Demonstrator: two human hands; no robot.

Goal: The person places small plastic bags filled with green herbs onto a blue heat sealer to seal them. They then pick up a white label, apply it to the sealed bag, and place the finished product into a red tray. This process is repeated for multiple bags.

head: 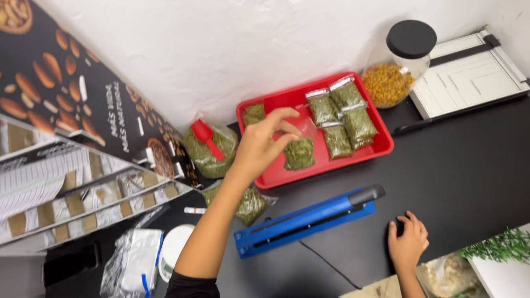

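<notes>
Fingers of left hand (263, 144) pinching clear packet of green herbs (299, 150) low over red tray (272, 179); thin grip risks dropping it onto sealed bags (339, 120). Right hand (407, 242) curled loosely, empty, resting on black counter (471, 169) beyond blue heat sealer (306, 221).

Red tray (261, 180): glossy smooth plastic
Herb pouches (341, 120): clear shiny plastic film, dry green leaf inside
Surface (471, 163): matt black, smooth
Blue sealer (303, 221): glossy painted metal or plastic, cannot tell which; black handle end
Jar (392, 74): clear plastic or glass, matt black lid
Wall (255, 35): rough white plaster
Paper trimmer (469, 77): matt white board
</notes>
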